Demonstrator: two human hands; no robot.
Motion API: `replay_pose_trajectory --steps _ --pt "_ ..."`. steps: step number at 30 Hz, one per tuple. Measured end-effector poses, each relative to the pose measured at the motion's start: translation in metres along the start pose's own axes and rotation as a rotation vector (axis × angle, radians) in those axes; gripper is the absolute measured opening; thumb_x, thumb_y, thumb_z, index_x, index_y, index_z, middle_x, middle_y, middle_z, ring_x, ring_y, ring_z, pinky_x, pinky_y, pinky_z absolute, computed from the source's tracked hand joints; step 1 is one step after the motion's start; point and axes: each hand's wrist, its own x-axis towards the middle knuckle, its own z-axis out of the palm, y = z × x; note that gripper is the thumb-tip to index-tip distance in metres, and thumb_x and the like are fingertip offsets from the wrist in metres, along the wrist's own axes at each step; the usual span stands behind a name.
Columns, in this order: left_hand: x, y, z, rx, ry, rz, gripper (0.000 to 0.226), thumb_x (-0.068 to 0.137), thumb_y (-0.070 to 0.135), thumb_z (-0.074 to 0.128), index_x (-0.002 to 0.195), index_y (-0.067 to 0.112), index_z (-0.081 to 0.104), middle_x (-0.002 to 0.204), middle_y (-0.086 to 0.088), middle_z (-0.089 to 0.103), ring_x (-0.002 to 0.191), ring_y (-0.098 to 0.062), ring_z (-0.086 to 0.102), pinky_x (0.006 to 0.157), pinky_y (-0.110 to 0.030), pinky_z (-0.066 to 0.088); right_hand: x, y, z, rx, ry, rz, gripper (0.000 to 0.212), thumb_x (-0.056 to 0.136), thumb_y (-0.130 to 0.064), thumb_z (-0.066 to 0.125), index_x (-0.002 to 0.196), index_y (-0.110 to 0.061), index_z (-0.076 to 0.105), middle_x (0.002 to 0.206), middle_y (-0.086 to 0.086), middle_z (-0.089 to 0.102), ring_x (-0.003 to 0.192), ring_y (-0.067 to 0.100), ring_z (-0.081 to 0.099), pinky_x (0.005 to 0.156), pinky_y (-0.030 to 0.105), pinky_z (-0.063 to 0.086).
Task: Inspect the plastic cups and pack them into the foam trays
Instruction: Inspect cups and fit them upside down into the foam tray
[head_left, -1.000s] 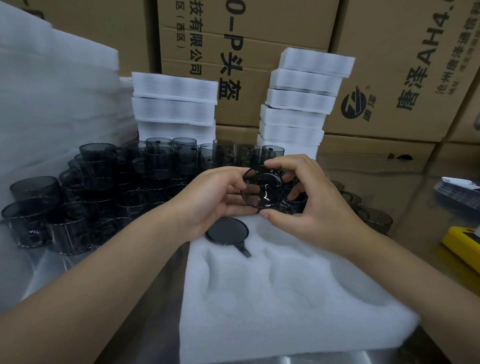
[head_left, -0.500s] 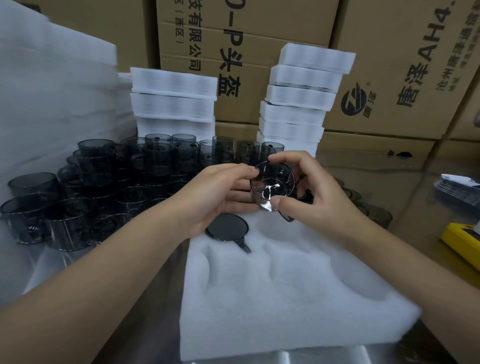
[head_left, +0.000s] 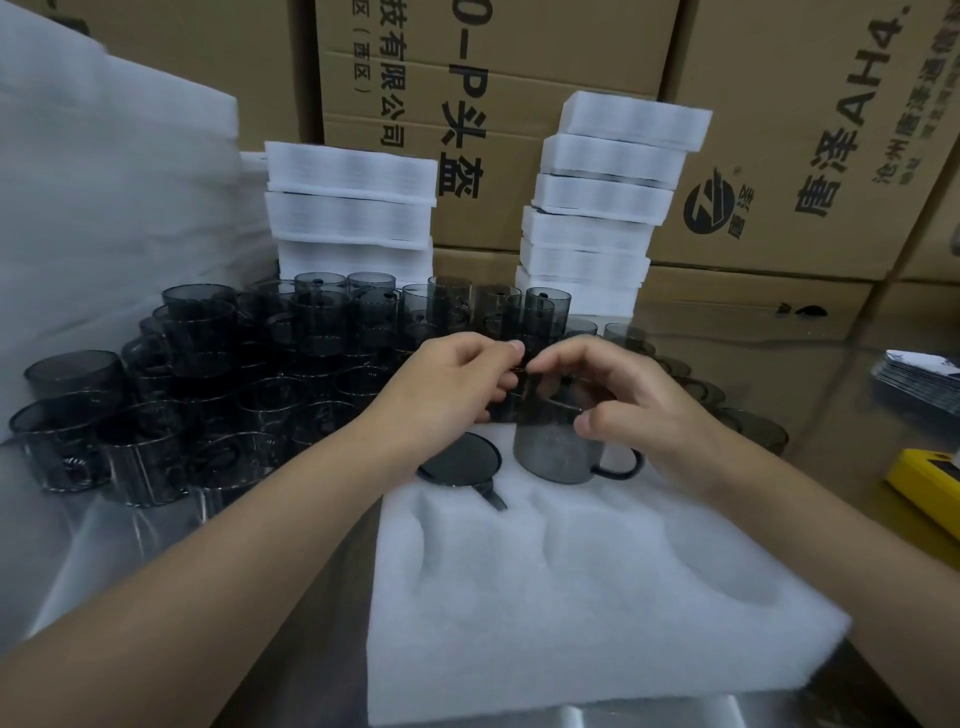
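1. My left hand (head_left: 452, 389) pinches the far-left part of the rim of a smoky grey plastic cup (head_left: 553, 441), thumb and forefinger closed on it.
2. My right hand (head_left: 639, 405) grips the same cup from the right: the fingers curl over the rim and the thumb presses on the side wall.
3. The cup stands upright at the far middle of the foam tray (head_left: 571, 597), its handle pointing right. I cannot tell whether its base sits fully down in a pocket.
4. Just left of it, a seated cup (head_left: 460, 460) lies sunk in the far-left pocket, its handle pointing near and right.
5. The nearer pockets of the tray are bare foam.
6. A pile of cups (head_left: 208, 374) crowds the table to the left and far side of my hands.
7. Behind them rise two stacks of foam trays (head_left: 608, 192), with cardboard boxes (head_left: 779, 130) behind those.
8. At the right edge lie a yellow object (head_left: 930, 483) and, farther off, a sheaf of cards (head_left: 919, 374).
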Motion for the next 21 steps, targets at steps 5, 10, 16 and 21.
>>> replay_pose_trajectory --steps 5,10,16,21 --pt "-0.0002 -0.003 -0.0011 0.118 -0.05 0.007 0.025 0.088 0.049 0.051 0.092 0.032 0.069 0.085 0.011 0.072 0.088 -0.004 0.066 0.091 -0.035 0.051 -0.0025 0.0003 -0.0021 -0.069 -0.04 0.017 0.048 0.056 -0.037 0.054 0.103 -0.032 0.062 0.108 0.008 0.062 0.107 0.038 0.054 0.091 0.056 0.043" --pt "-0.0035 -0.0014 0.0007 0.277 -0.136 0.01 0.043 0.077 0.062 0.048 0.086 0.027 0.072 0.089 0.005 0.072 0.089 -0.011 0.066 0.085 -0.032 0.049 -0.0014 0.0018 -0.0027 -0.081 -0.1 0.043 0.042 0.061 -0.034 0.055 0.103 -0.039 0.06 0.11 0.021 0.059 0.1 0.045 0.055 0.085 0.062 0.047" --pt "-0.0045 -0.0007 -0.0031 0.421 -0.266 0.01 0.058 0.076 0.067 0.05 0.092 0.015 0.07 0.056 0.006 0.045 0.054 -0.006 0.043 0.06 -0.028 0.034 -0.0021 0.0043 -0.0046 -0.136 -0.103 0.089 0.041 0.064 -0.036 0.062 0.105 -0.042 0.062 0.094 -0.012 0.064 0.074 0.009 0.055 0.066 0.02 0.044" --pt "-0.0045 -0.0012 -0.0079 0.436 -0.352 0.03 0.062 0.075 0.072 0.051 0.093 0.015 0.068 0.054 0.011 0.04 0.051 -0.006 0.039 0.056 -0.026 0.031 -0.0016 0.0029 -0.0048 -0.257 -0.075 0.089 0.041 0.067 -0.036 0.068 0.107 -0.044 0.063 0.091 -0.022 0.054 0.079 -0.004 0.055 0.071 0.012 0.044"
